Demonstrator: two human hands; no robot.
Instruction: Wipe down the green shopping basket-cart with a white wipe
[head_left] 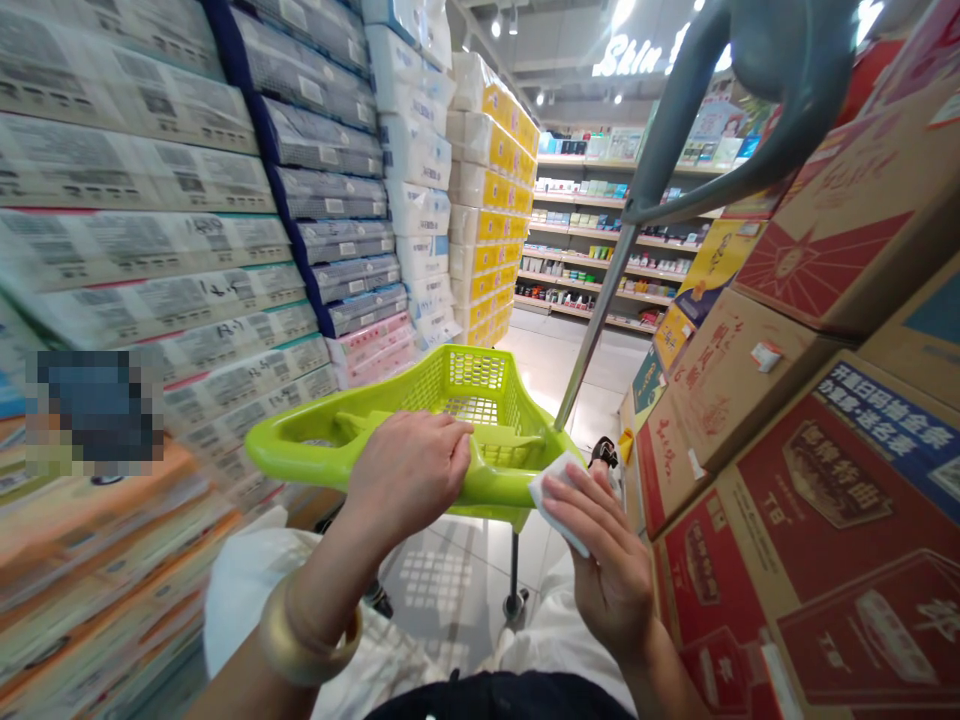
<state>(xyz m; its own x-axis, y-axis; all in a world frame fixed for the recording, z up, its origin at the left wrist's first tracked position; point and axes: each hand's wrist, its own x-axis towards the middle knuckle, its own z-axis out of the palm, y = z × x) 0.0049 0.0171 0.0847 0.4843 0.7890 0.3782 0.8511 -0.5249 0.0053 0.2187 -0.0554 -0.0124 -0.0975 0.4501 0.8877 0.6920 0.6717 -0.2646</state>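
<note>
A lime-green shopping cart (300,458) stands right before me, its slotted basket facing away. My left hand (415,470), a gold bangle on its wrist, is wrapped over the middle of the cart's handlebar. In my right hand (600,535) is a folded white cloth or tissue (551,492). The fingers press it against the right end of the bar. Just beside that hand, a metal pole (600,325) rises from the cart to a grey hooked top (667,150).
Stacked paper packs (225,160) wall the left side, with yellow-and-white packs (491,200) farther along. Cardboard cartons (795,350) crowd close on the right. Pale tiled floor (551,345) runs ahead to stocked shelves (600,205). A black object with a strap (604,452) is beside the cart.
</note>
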